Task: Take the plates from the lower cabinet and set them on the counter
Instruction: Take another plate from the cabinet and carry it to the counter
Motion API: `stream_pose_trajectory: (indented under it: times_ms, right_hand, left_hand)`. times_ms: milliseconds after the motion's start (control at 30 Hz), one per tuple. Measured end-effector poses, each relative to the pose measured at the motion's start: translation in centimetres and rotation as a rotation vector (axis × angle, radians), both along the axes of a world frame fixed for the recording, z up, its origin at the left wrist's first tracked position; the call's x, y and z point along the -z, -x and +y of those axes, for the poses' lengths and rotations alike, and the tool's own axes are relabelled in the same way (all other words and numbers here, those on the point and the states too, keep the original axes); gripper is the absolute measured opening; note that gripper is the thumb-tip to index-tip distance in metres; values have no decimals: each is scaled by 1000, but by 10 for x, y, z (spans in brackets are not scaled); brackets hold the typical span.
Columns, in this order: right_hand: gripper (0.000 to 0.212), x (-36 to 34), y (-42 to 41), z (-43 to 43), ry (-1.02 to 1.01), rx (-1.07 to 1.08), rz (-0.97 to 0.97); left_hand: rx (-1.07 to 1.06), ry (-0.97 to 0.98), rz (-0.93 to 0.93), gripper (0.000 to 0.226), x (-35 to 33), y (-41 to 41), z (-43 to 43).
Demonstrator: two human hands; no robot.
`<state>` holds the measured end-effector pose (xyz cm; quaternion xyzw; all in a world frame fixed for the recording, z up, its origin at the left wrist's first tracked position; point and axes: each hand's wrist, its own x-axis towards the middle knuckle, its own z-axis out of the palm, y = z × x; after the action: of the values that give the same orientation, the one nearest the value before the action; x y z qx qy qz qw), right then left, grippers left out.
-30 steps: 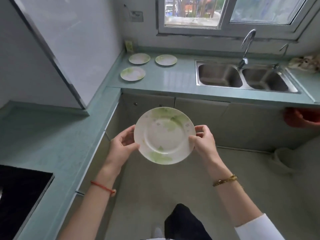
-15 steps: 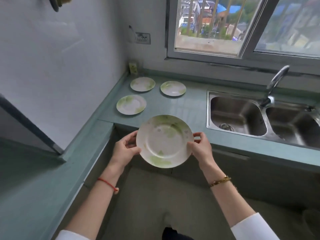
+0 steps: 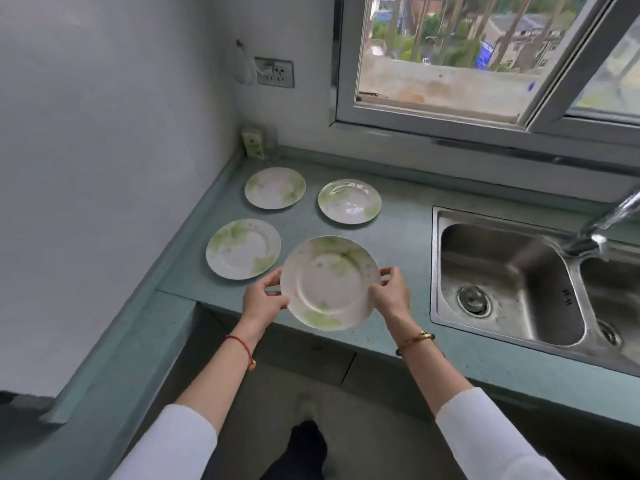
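The plate (image 3: 329, 282) between the hands is glossy glazed ceramic, white with green leaf print. The three plates beyond the hands (image 3: 275, 187) share that glaze, one catching window glare. The counter (image 3: 401, 230) under them looks like smooth, speckled teal stone. Right of the hands, the sink (image 3: 498, 271) is brushed stainless steel, its tap (image 3: 609, 220) polished metal

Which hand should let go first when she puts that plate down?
Probably the left hand: it sits beside the near-left green-patterned plate, so space is tight there. The right hand can steady the held white-and-green plate.
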<state>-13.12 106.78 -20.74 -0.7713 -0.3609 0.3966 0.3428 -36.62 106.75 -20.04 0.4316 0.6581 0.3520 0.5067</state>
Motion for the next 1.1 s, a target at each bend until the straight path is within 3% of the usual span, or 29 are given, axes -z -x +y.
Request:
stream_pose_trajectory:
  times_ms: [133, 333, 1100]
  right_hand:
    - [35, 32, -3, 47, 72, -10, -52]
    - [21, 71, -5, 98, 168, 0, -145]
    - [23, 99, -2, 119, 273, -71, -240]
  left_hand:
    - [57, 44, 21, 74, 27, -3, 50]
    - [137, 114, 39, 72, 63, -8, 101]
    - [212, 157, 137, 67, 99, -2, 124]
